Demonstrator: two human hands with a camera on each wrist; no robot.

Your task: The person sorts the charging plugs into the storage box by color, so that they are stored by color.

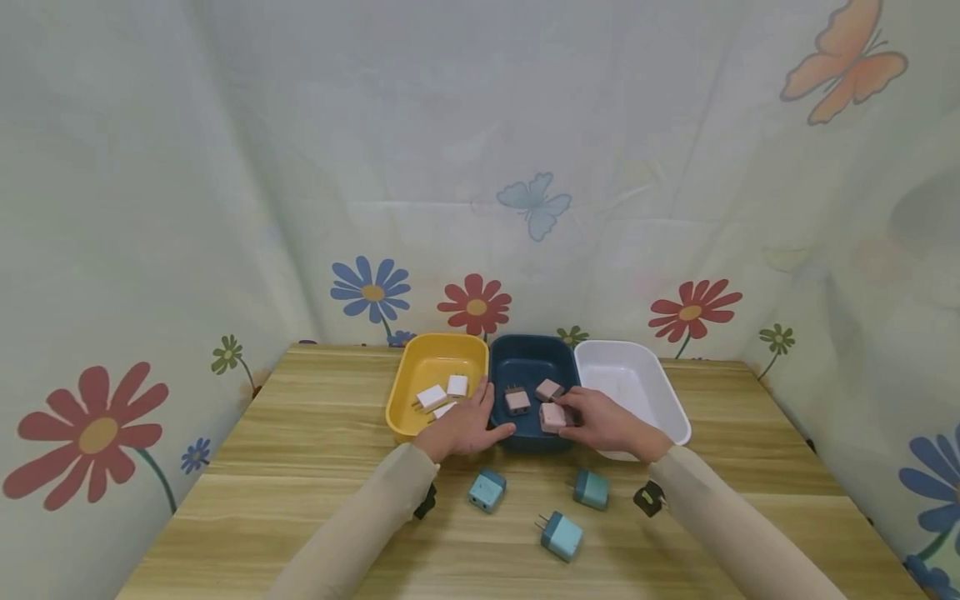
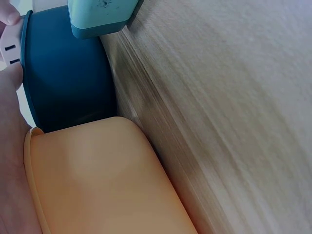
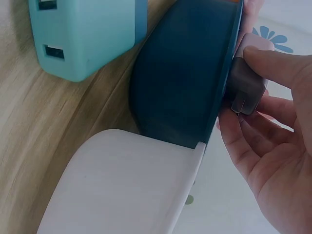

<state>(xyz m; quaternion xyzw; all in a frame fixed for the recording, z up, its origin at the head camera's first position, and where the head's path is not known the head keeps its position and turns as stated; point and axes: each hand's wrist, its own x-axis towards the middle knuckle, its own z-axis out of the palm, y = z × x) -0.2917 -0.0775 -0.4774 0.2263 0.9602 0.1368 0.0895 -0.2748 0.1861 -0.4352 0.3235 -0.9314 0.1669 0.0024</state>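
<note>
My right hand (image 1: pixel 606 421) pinches a pink charger plug (image 1: pixel 552 417) over the front of the dark blue bin (image 1: pixel 532 346). In the right wrist view, the thumb presses one side of this plug (image 3: pixel 247 73), whose darker end carries the prongs. Two more pink plugs lie in the blue bin, one of them a two-tone plug (image 1: pixel 517 401). My left hand (image 1: pixel 468 423) rests with extended fingers across the adjoining rims of the yellow bin (image 1: pixel 400 400) and the blue one. Several white plugs (image 1: pixel 431 397) lie in the yellow bin, partly covered by that hand.
A white bin (image 1: pixel 666 400) adjoins the blue one on the right. In front of the bins, three teal plugs lie on the wooden table (image 1: pixel 315 492): a left one (image 1: pixel 487 490), a nearer one (image 1: pixel 562 535) and a right one (image 1: pixel 591 489). A patterned curtain (image 1: pixel 420 167) hangs behind.
</note>
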